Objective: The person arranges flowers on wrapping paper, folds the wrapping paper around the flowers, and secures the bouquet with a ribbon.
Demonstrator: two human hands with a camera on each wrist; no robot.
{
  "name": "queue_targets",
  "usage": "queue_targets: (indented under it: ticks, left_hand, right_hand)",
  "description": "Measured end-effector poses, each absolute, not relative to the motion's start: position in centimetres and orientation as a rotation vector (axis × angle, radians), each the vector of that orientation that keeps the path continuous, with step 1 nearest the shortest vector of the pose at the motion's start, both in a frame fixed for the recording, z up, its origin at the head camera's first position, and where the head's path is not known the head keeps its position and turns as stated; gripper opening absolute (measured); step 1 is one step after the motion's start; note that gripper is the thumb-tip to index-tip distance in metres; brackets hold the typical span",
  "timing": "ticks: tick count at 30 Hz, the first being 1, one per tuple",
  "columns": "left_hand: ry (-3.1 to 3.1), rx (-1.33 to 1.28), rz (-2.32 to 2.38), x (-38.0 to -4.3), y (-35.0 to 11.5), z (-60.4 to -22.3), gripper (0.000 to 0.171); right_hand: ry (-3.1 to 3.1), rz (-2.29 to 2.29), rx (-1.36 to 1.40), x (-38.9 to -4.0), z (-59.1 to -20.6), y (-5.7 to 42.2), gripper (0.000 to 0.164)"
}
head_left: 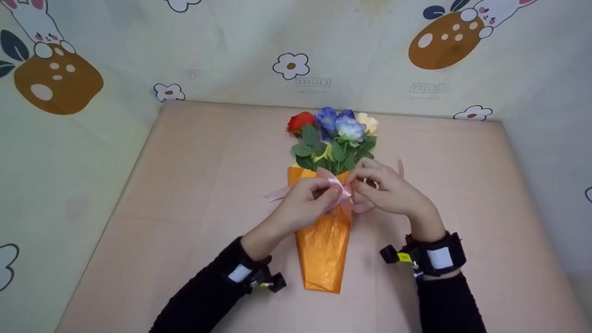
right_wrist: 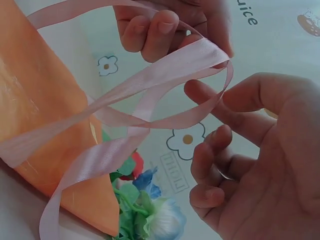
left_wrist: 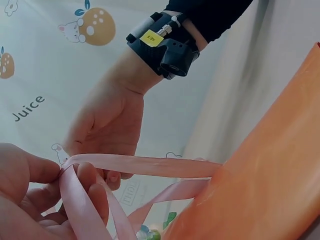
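A bouquet in an orange paper wrapper (head_left: 323, 259) lies on the table with its flowers pointing away from me. Around its upper part runs a pink satin ribbon (head_left: 345, 196), looped and crossed at the front. My left hand (head_left: 303, 203) pinches the ribbon between thumb and fingers, at the crossing in the left wrist view. Just right of it, my right hand (head_left: 388, 189) holds a ribbon loop at its fingertips, other fingers bent. Loose ribbon ends stick out on both sides. Above the wrapper show a red rose (head_left: 301, 122), a light blue flower (head_left: 350, 128) and a cream flower (head_left: 367, 123).
The table (head_left: 194, 194) has a pale pink top, and its far edge meets a patterned wall cloth (head_left: 240, 51) with fruit and rabbit prints. Each wrist wears a black strap with a small camera, the right camera (head_left: 391, 254) standing close above the table beside the wrapper.
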State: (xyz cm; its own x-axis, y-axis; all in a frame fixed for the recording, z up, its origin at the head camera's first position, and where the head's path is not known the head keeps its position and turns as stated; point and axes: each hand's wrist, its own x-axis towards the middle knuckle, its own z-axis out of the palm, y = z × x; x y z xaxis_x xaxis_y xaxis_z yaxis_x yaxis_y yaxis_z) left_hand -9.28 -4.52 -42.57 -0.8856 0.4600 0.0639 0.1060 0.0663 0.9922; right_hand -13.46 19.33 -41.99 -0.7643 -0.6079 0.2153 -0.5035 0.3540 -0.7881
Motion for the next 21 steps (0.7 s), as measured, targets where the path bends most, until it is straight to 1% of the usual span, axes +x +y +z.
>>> queue_targets:
  ticks: [4,9,12,16,21]
  left_hand:
    - [2.107,0.533,1.873,-9.4,-4.7,-42.6,0.021]
    - [2.105,0.516,1.907,-9.3,-4.6,-42.5,0.02]
    - [2.101,0.509,1.926,-9.2,-4.4,-42.4,0.019]
    - [2.087,0.465,1.972,-9.2,-4.3,-42.4,0.017]
    - [2.066,0.451,2.018,-9.2,-4.2,-42.5,0.016]
  right_hand:
    - [2.494,-1.459,-1.005,-13.4,-41.5,19.8,0.022]
    - [2.284,-1.682,-1.115,-13.1,-40.6,21.2,0.025]
    - [2.225,-1.715,-1.121,-12.9,-40.2,21.6,0.021]
    - [2.267,-1.667,-1.054,-12.7,-40.1,21.2,0.016]
    - [2.353,-1.505,-0.986,-12.5,-40.1,19.9,0.022]
